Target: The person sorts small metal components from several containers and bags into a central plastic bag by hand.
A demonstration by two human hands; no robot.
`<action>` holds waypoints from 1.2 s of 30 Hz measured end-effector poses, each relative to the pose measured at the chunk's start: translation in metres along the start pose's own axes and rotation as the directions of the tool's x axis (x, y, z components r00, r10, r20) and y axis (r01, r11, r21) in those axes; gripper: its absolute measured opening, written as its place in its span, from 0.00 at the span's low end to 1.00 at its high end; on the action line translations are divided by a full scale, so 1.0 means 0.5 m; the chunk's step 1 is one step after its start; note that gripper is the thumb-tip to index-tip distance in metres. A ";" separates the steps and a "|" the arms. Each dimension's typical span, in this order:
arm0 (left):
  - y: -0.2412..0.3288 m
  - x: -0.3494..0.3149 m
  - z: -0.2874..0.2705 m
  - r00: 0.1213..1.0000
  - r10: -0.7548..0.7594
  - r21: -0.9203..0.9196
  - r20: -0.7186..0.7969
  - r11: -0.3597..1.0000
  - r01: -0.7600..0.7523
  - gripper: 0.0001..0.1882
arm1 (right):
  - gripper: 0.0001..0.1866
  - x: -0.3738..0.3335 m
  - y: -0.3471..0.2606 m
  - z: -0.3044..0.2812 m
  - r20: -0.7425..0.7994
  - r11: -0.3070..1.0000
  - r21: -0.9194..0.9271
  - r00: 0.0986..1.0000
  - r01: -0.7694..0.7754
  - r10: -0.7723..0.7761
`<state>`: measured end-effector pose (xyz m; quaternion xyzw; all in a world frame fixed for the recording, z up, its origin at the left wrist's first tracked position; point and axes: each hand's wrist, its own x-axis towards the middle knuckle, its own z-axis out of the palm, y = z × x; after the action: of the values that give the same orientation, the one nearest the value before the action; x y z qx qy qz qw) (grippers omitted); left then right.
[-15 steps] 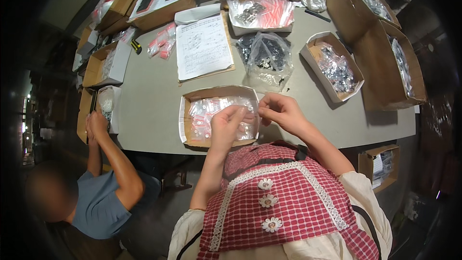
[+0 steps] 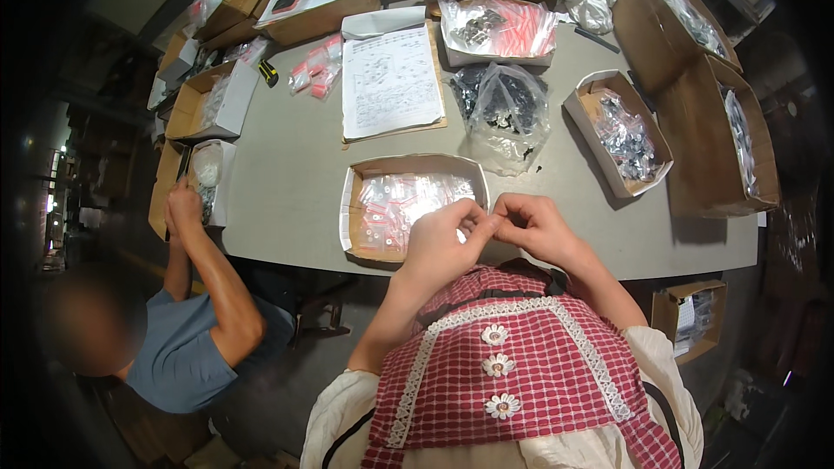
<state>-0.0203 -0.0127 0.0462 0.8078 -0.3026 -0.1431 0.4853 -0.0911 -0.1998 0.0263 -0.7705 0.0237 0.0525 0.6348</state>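
Observation:
My left hand (image 2: pixel 447 241) and my right hand (image 2: pixel 540 227) meet fingertip to fingertip at the near right corner of a shallow cardboard box (image 2: pixel 350 213). Both are closed in a pinch; whatever lies between the fingers is hidden or too small to make out. Inside the box, left of my hands, lie many small clear zip bags (image 2: pixel 391 208) with red edges and small pale parts in them. Beyond my hands sits a clear plastic bag (image 2: pixel 508 135) of small black parts.
A printed sheet (image 2: pixel 391 82) lies on cardboard at the far side. To the right stand a white box of small bagged parts (image 2: pixel 658 156) and tall brown cartons (image 2: pixel 695 148). A yellow-black cutter (image 2: pixel 268 74) rests far left. At left, a co-worker's hands (image 2: pixel 184 204) reach into boxes.
My hands have drawn together so their fingertips touch, and my left hand has moved right, toward the box's corner. The whole view has shifted slightly.

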 end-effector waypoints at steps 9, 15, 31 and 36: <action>-0.023 -0.007 0.011 0.976 -0.127 -0.407 0.178 0.893 0.191 0.12 | 0.09 -0.017 -0.028 -0.023 0.192 0.862 0.421 0.957 -0.281 0.218; -0.003 -0.011 0.050 0.976 0.130 0.100 -0.177 0.989 -0.113 0.04 | 0.09 -0.012 -0.006 0.009 -0.243 0.955 -0.281 0.955 0.099 -0.171; -0.027 0.001 0.071 0.890 0.449 0.369 -0.085 0.843 -0.390 0.20 | 0.18 -0.004 0.010 -0.018 -0.181 0.992 -0.031 0.977 -0.121 0.114; -0.044 0.003 0.076 0.929 0.365 0.342 -0.066 0.883 -0.323 0.13 | 0.14 0.003 0.036 -0.052 -0.222 0.971 -0.213 0.973 -0.106 0.058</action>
<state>-0.0314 -0.0324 0.0087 0.8173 -0.4289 0.0493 0.3815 -0.0904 -0.2287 0.0137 -0.8365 0.1180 -0.0022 0.5351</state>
